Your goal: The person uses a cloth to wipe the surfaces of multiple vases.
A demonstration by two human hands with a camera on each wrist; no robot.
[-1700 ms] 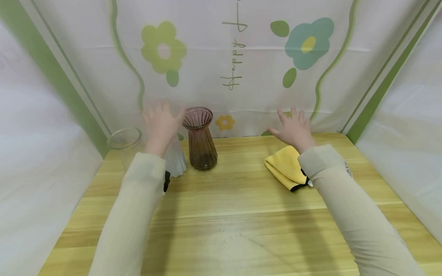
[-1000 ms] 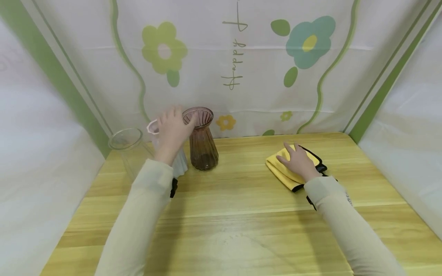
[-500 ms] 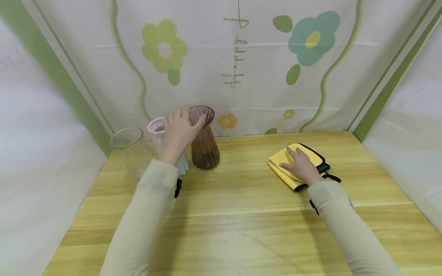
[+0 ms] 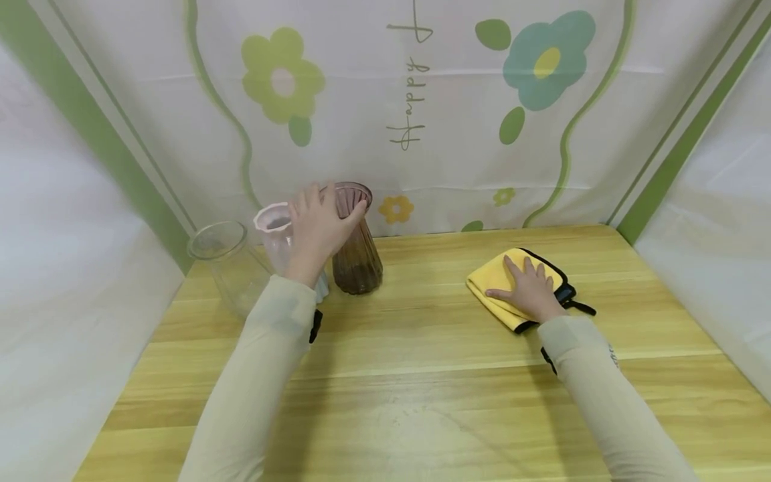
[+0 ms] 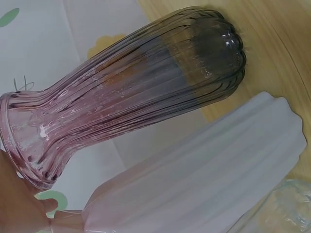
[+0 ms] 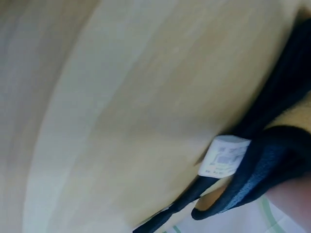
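My left hand [image 4: 318, 231] grips the flared rim of a purple-brown ribbed glass vase [image 4: 358, 261], thumb on the near right side. That vase [image 5: 131, 82] stands upright, and its rim shows beside part of the hand in the left wrist view. A pale pink-white fluted vase [image 4: 278, 241] stands just left of it, partly hidden by the hand. On the right, my right hand [image 4: 530, 291] rests with spread fingers on a folded yellow cloth [image 4: 490, 281] with black edging. In the right wrist view, the cloth's dark edging [image 6: 265, 165] and a white label [image 6: 224, 156] show.
A clear glass vase [image 4: 225, 268] stands at the left end of the row. The wooden table [image 4: 409, 375] reaches back to a white curtain [image 4: 446, 154] printed with flowers, and white sheets hang at both sides.
My left hand has moved right and down from above the pale vase onto the purple-brown vase's rim. My right hand has come down onto the yellow cloth.
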